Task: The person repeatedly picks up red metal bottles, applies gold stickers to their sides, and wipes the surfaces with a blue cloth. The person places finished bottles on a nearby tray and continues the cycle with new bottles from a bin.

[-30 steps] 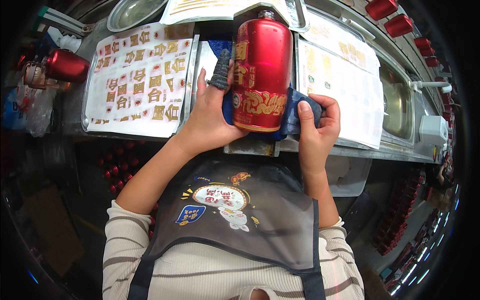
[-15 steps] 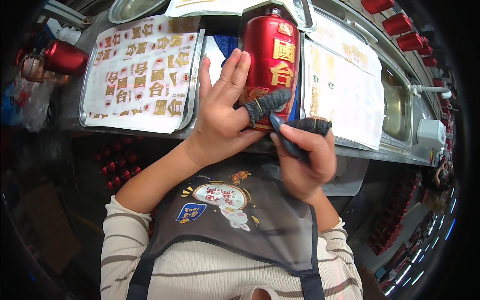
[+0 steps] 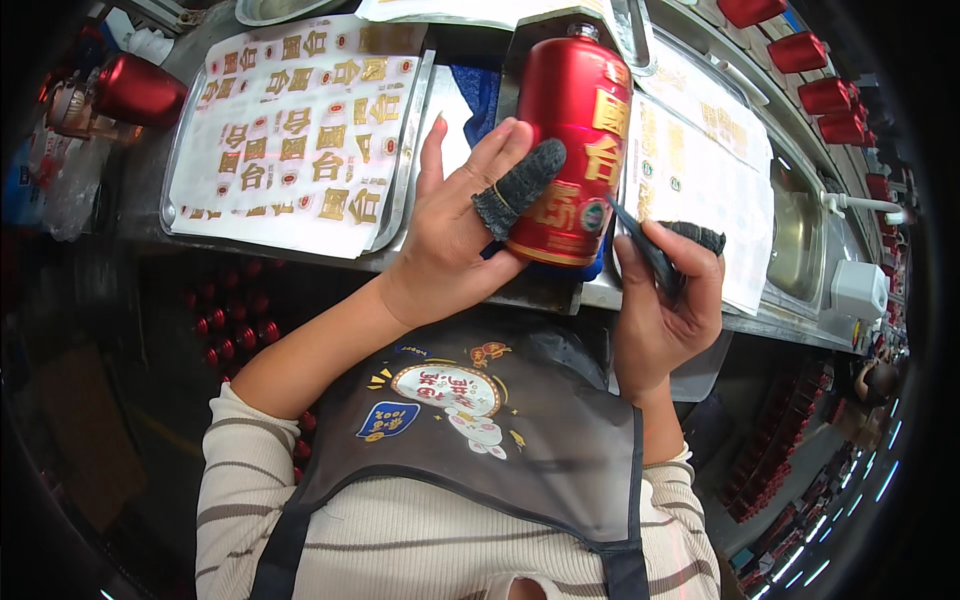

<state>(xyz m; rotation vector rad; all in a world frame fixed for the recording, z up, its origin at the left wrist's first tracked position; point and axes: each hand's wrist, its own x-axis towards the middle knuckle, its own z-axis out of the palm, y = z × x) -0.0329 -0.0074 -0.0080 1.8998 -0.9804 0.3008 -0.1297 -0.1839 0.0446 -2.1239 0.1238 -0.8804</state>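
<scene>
A glossy red bottle (image 3: pixel 565 110) with raised gold characters lies on its side, its neck pointing away from me. A small round green-and-white emblem (image 3: pixel 594 216) sits on its lower part. My left hand (image 3: pixel 450 215) grips the bottle by its lower left side, thumb at the base. A dark knitted finger sleeve covers the index finger, which presses on the bottle; the other fingers are spread. My right hand (image 3: pixel 672 300) pinches a dark, slim pointed tool (image 3: pixel 650 250), its tip close to the bottle's right side near the emblem. Another dark sleeve covers a right finger.
On the left stands a metal tray (image 3: pixel 415 130) with a sheet of gold stickers (image 3: pixel 290 130). More sticker sheets (image 3: pixel 695 190) lie at right, beside a metal sink (image 3: pixel 797 230) and a white container (image 3: pixel 860 290). Blue cloth (image 3: pixel 478 95) lies under the bottle. Another red bottle (image 3: pixel 140 90) is far left.
The bottle has shifted right and turned, so its characters face further right and the emblem shows. My right hand has moved right with the tool; my left index finger has moved off the lower front.
</scene>
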